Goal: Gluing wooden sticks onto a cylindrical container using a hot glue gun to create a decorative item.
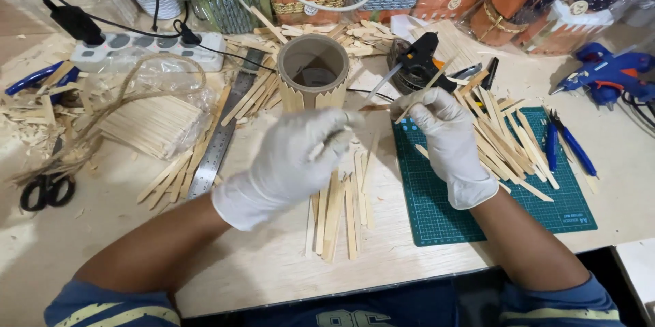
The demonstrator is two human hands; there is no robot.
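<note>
One head-worn camera looks steeply down, close over the worktable [102, 231].

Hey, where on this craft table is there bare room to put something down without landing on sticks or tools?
Bare table lies at the near left, between the scissors, the steel ruler and the left forearm. The cutting mat's near edge is also free. Crowded: around the cardboard tube, the loose sticks and the glue gun.

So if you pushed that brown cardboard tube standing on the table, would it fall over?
Probably easily. The cardboard tube stands upright and looks hollow, so it is likely light. Once tipped, its round body might roll, though the flat wooden sticks glued around its base could slow that.
</note>
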